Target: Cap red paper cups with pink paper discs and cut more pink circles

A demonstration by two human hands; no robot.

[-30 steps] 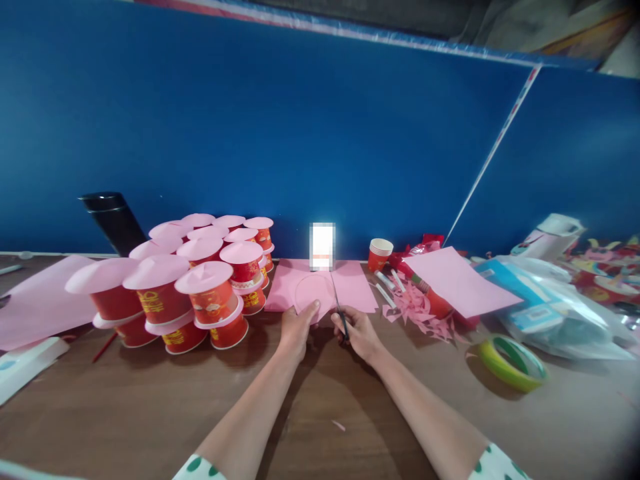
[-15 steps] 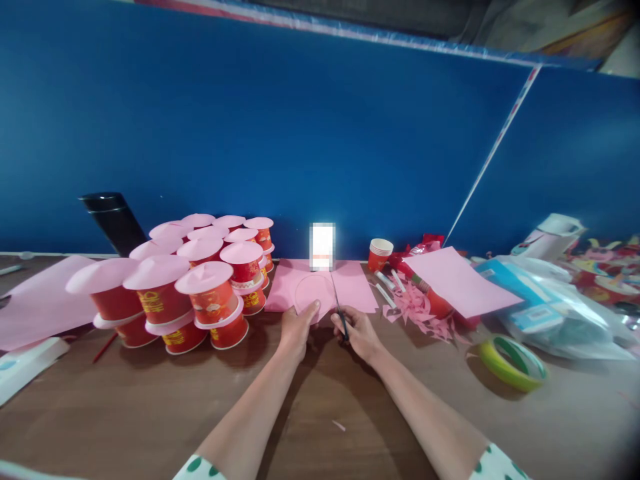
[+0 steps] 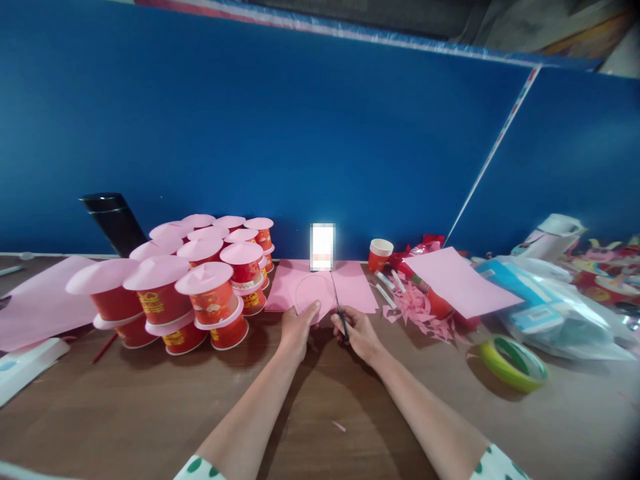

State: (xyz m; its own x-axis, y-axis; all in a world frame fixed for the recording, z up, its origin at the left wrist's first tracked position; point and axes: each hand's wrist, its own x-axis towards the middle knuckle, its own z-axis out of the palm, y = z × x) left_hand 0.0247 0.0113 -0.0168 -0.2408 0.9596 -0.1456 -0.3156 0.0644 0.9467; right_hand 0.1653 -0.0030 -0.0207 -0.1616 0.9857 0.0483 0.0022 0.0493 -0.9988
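Observation:
My left hand (image 3: 299, 325) pinches a roundish piece of pink paper (image 3: 315, 293), thumb on top and fingers hidden beneath. A curved line shows on that paper. In my right hand (image 3: 361, 335) is a pair of dark scissors (image 3: 343, 321), fingers wrapped round the handles. The blades point away from me along the paper's right edge; how far apart they are I cannot tell. Behind the piece lie flat pink sheets (image 3: 356, 280). To the left, red paper cups (image 3: 213, 303) stand in stacked pairs, topped with shallow pink paper cones (image 3: 204, 277).
A lit phone-like screen (image 3: 323, 247) leans at the blue partition (image 3: 300, 133). Rightward are a red cup stack (image 3: 381, 255), pink scraps (image 3: 415, 303), white markers (image 3: 385, 295), green tape (image 3: 515, 363) and a plastic bag (image 3: 565, 320). A black flask (image 3: 115, 223) stands back left.

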